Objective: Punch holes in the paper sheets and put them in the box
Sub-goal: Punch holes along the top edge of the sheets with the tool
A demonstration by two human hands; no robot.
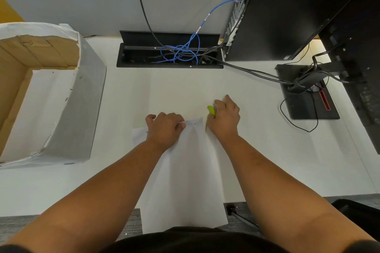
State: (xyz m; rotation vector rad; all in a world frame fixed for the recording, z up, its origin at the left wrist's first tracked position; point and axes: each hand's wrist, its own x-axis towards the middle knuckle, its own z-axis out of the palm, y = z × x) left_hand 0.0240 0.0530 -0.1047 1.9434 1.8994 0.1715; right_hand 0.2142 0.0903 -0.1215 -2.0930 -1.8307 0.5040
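Note:
White paper sheets (185, 170) lie on the desk in front of me and hang over its near edge. A small punched hole shows near the top edge of the upper sheet. My left hand (164, 127) pinches that top edge with curled fingers. Just right of the sheets, my right hand (225, 117) grips a small yellow-green hole punch (211, 110), mostly hidden under its fingers. The box (61, 96), cardboard wrapped in white paper, stands open at the far left of the desk.
A black cable tray (131, 57) with tangled blue and black cables sits open at the back of the white desk (267, 150). A black computer tower (277, 16) and a monitor stand (308, 96) with cables fill the right side.

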